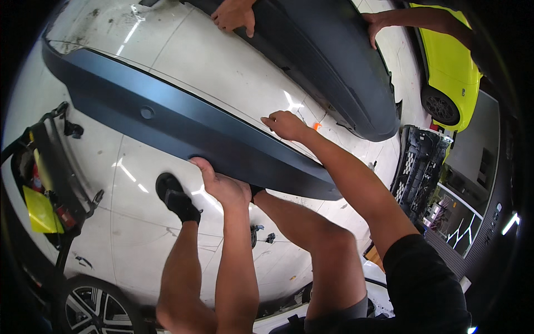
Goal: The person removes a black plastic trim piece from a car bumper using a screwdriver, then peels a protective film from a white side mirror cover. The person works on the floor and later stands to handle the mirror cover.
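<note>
A long dark grey car bumper cover (183,119) stretches across the middle, its left end curving up and a round mark on its face. My left hand (225,186) supports it from the near lower edge, palm up, with the thumb against its face and the fingers hidden beneath. Just past the far edge, toward the panel's right end, is my right hand (286,125). Its fingers are curled closed; whatever they may hold is hidden, and contact with the edge is unclear.
Another person's hands (235,15) grip a second dark bumper cover (328,61) at the top. A yellow-green car (448,61) stands far right, near a black slatted car part (416,167). At left are an opened car end (61,167) and a wheel (94,306). Small black parts (256,234) lie on the tiles.
</note>
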A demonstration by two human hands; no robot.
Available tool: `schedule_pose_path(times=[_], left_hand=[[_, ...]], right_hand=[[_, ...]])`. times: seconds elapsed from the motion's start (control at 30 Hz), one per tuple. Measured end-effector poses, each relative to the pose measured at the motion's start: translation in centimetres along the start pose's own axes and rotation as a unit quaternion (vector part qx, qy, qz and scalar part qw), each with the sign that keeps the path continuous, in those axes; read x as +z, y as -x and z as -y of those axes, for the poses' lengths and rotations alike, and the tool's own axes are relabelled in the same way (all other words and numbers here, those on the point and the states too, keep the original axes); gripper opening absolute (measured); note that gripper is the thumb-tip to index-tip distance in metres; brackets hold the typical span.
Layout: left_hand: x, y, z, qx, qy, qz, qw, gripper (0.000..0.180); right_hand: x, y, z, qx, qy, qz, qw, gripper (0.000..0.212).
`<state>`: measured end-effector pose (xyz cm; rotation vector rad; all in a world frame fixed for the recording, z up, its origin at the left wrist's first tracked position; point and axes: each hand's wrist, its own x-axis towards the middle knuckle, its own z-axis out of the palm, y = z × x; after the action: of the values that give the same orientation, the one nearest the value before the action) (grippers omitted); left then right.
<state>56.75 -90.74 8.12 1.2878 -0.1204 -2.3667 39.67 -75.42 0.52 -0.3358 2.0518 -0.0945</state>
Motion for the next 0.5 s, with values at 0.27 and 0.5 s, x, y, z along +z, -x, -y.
schedule_pose_path(times=[0.27, 0.5], left_hand=[[-4.8, -10.0, 4.3, -0.01, 0.003, 0.021, 1.0, 0.074], [-7.3, -16.0, 7.1, -0.024, -0.008, 0.069, 0.997, 0.07]], right_hand=[[1.0, -9.5, -8.7, 0.135, -0.659, -0.146, 0.725, 0.016], [0.4, -13.7, -12.8, 0.057, -0.78, -0.143, 0.607, 0.011]])
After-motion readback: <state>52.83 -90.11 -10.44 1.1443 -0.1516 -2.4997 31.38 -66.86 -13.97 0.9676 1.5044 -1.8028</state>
